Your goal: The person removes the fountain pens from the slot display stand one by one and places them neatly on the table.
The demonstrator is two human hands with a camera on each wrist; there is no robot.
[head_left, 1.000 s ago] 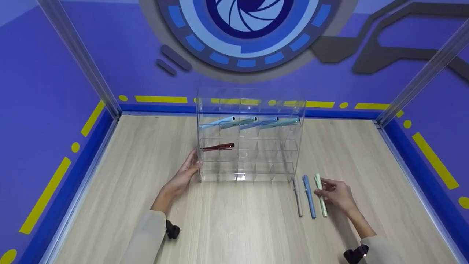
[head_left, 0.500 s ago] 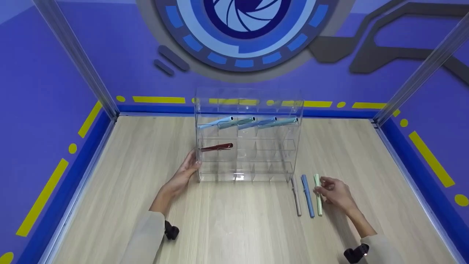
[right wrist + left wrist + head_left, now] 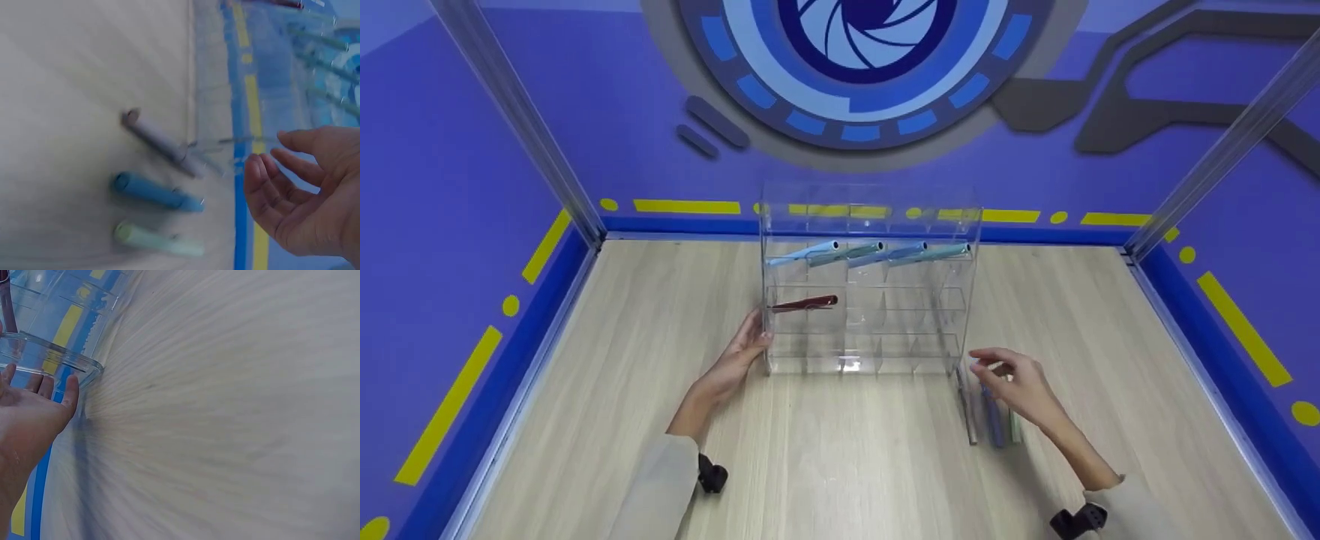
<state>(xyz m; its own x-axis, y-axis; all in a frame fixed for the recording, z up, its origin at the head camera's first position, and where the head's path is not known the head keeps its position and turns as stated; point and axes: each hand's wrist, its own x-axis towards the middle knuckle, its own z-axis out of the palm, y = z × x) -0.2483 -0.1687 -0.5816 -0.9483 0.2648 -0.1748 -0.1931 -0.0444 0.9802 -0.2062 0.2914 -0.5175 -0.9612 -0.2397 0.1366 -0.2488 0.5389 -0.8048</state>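
A clear acrylic pen rack [image 3: 810, 346] stands at the middle of the table, and my left hand [image 3: 733, 361] holds its left side, thumb at the front edge and fingers along the outer wall. In the rack, a dark red pen [image 3: 806, 303] lies at the left of a middle tier. My right hand [image 3: 1024, 390] hovers near the rack's lower right corner, fingers loosely bent with nothing between them. Below it on the table lie a grey pen [image 3: 160, 143], a blue pen [image 3: 152, 191] and a light green pen [image 3: 160, 242], side by side; the hand partly covers the last two in the head view.
Several blue and green pens [image 3: 889, 253] lie along an upper tier of the rack. Blue-purple panels with metal posts [image 3: 525, 127] enclose the wooden table [image 3: 840, 465] at the back and sides.
My right hand has left the light green pen and moved left and forward toward the rack. Earlier, that pen turned and shifted slightly left under its fingers. My left hand stays at the rack.
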